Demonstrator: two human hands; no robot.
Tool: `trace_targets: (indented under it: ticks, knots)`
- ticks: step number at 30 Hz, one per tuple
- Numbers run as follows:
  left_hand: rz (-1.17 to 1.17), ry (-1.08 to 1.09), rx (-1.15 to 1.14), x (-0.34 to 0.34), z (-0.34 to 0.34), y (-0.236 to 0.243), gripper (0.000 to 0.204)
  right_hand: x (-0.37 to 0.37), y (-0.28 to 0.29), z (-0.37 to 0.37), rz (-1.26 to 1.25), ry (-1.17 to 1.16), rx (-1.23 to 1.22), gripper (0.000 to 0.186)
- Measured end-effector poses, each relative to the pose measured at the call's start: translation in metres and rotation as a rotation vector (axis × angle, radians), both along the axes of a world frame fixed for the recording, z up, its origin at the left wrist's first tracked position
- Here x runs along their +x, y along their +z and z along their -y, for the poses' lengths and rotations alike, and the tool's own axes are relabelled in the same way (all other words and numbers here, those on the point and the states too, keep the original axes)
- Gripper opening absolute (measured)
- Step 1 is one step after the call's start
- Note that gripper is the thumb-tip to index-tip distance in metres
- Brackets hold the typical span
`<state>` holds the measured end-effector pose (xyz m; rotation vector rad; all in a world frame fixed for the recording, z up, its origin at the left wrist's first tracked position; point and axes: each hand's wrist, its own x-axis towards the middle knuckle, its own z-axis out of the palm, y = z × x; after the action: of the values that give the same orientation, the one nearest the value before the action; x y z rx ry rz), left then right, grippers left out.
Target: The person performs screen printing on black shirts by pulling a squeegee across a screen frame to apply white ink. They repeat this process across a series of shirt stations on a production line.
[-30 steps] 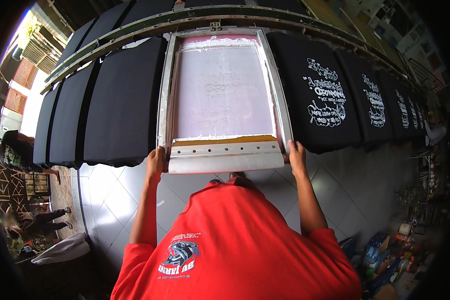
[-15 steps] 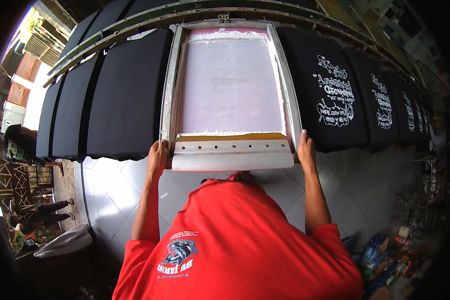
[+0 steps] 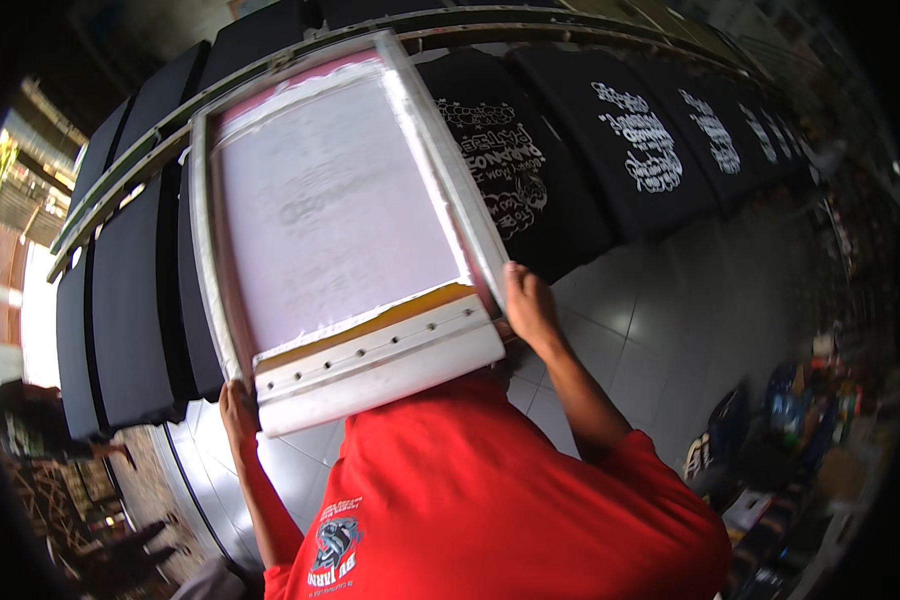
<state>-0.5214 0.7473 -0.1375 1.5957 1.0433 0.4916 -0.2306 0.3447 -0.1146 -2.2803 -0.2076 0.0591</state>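
Both my hands carry a screen-printing frame (image 3: 207, 260), tilted with its far end turned to the right. My left hand (image 3: 238, 415) is closed on its near left corner. On the near right side, my right hand (image 3: 530, 308) grips the rail, thumb on top. White ink smears edge the pale mesh (image 3: 330, 200). Across the near end lies a pale bar with a row of bolts (image 3: 380, 365), looking like a squeegee. Just right of the frame, a black shirt (image 3: 570, 225) bears a white print of outlined lettering, partly covered by the frame.
Black shirts (image 3: 130, 320) without visible print lie in a row on the left. Farther right, more black shirts (image 3: 635, 130) carry white prints. A long rail (image 3: 120, 180) runs behind them. Assorted items (image 3: 785, 420) crowd the lower right above the tiled floor (image 3: 620, 320).
The frame has moved left and turned, both hands still on it. A printed black shirt now shows at its right. The whole view has shifted too.
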Motion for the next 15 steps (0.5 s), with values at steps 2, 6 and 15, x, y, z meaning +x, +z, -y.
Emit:
trace_targets:
  ticks: [2, 6, 15]
  knots:
    - [-0.01, -0.037, 0.076, -0.048, -0.056, -0.014, 0.034, -0.036, -0.005, -0.047, -0.105, 0.037, 0.032, 0.055]
    - [-0.045, 0.01, 0.141, -0.101, -0.111, -0.023, 0.038, -0.083, -0.014, -0.108, -0.155, 0.028, 0.003, 0.053]
    - [-0.064, -0.11, 0.055, -0.132, -0.162, -0.041, 0.033, -0.127, -0.033, -0.15, 0.004, 0.04, -0.065, 0.056]
